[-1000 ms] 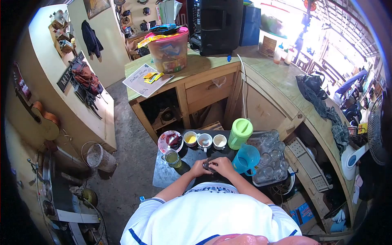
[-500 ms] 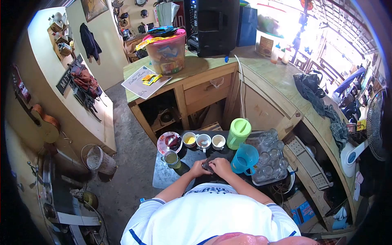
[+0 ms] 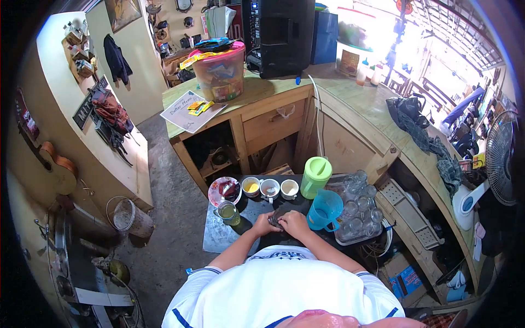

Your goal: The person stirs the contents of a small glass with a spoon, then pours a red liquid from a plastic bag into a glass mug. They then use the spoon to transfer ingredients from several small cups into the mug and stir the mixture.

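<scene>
Both hands meet at the front of a low dark table. My left hand (image 3: 264,224) is closed around a small dark item (image 3: 276,218), too small to make out. My right hand (image 3: 294,223) is closed on the same item from the other side. Left of them stands a glass mug (image 3: 228,212) with greenish contents. Behind are a plate (image 3: 213,192) with dark red pieces, a cup with yellow contents (image 3: 251,187), a second cup (image 3: 269,188) and a third cup (image 3: 289,189). A green lidded pitcher (image 3: 316,177) and a blue jug (image 3: 325,210) stand to the right.
Upturned glasses fill a tray (image 3: 358,239) at the right. Beyond the table is a wooden counter (image 3: 262,90) with a tub of sachets (image 3: 220,74), a menu sheet (image 3: 183,116) and a black speaker (image 3: 280,38). A fan (image 3: 500,158) stands far right, a bucket (image 3: 132,218) on the left floor.
The view has shifted slightly, so the surroundings sit a little further left. My right fingers have moved slightly over the dark item, and more of it shows between my hands.
</scene>
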Motion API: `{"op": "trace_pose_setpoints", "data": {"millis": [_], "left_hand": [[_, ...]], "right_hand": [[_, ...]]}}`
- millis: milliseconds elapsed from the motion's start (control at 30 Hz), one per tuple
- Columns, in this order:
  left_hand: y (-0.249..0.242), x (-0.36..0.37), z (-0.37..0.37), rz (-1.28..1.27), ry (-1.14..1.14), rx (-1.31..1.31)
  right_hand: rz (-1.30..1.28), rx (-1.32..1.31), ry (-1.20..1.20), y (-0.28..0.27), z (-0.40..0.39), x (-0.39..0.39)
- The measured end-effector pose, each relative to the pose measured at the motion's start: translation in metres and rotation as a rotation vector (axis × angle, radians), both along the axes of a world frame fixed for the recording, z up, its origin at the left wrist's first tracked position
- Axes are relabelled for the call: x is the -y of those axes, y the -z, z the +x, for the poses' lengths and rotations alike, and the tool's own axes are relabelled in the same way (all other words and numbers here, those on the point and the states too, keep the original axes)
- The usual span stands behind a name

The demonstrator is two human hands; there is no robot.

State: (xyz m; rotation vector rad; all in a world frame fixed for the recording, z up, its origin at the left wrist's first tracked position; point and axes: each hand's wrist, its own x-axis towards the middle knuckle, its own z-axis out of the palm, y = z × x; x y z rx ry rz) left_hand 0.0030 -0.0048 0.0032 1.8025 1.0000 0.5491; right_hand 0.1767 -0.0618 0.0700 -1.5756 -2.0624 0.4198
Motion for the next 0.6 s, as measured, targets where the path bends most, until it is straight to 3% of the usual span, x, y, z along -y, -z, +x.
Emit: {"op": "trace_pose_setpoints", "data": {"millis": [133,433,600], "left_hand": [[-0.008,0.004,-0.003,-0.021,-0.015,-0.014],[0.01,0.007,-0.011,0.007,-0.028,0.018],[0.009,0.014,-0.016,0.017,-0.043,0.005]], "right_hand": [[0.094,-0.028,-0.105,-0.003,0.009,-0.001],[0.168,0.053,0.023,-0.011,0.013,0.002],[0.16,0.007,-0.044,-0.01,0.0,0.008]]}}
